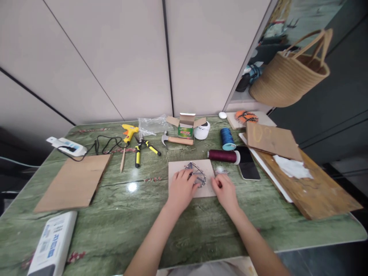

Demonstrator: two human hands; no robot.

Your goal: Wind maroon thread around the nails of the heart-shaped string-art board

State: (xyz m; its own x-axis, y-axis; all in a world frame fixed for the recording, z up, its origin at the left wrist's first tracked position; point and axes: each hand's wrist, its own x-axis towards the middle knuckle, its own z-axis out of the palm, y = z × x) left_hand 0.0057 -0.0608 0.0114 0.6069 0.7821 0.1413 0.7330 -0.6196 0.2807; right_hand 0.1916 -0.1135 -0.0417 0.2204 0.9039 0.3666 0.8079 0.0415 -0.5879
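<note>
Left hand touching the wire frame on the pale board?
Touching. The head view shows the fingers of the left hand resting on the left side of the wire frame, with no gap between them, above the pale board.

squarish pale wooden board [178, 168] lying flat on a green stone tabletop [120, 207], topped by an angular open figure of dark thread [197, 173], partly hidden.

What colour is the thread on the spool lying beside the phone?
The thread is dark maroon; head view.

bare left hand [181, 188], bare right hand [225, 191]; pale clothing [201, 270] at lower edge
</note>
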